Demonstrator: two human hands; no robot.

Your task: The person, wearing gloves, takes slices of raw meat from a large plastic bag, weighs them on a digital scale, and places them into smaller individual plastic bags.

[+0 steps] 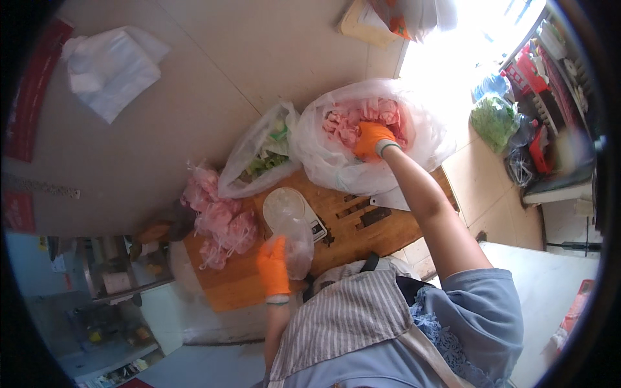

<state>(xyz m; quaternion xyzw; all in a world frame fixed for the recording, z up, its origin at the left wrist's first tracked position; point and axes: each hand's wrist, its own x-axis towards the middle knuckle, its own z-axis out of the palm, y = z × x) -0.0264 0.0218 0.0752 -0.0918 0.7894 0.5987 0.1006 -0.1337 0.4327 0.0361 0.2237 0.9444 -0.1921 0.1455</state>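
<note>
Both hands wear orange gloves with pale cuffs. My left hand [274, 264] grips the edge of a small clear plastic bag [297, 247], which hangs limp beside it. Just beyond that bag is a white digital kitchen scale [286, 206] with a round pan. My right hand [374, 141] reaches into a large translucent plastic sack [335, 169] and touches pieces of pink raw meat [342, 127]. Its fingertips are hidden, so whether it grips a piece cannot be told. Several tied bags of pink contents [218, 218] lie in a pile left of the scale.
A wooden tabletop [335, 242] with slots bears the scale and bags. An open sack of green scraps [264, 165] leans by the meat sack. White plastic bags [114, 68] lie far left. Bagged greens [494, 121] and bottles stand by a shelf at right.
</note>
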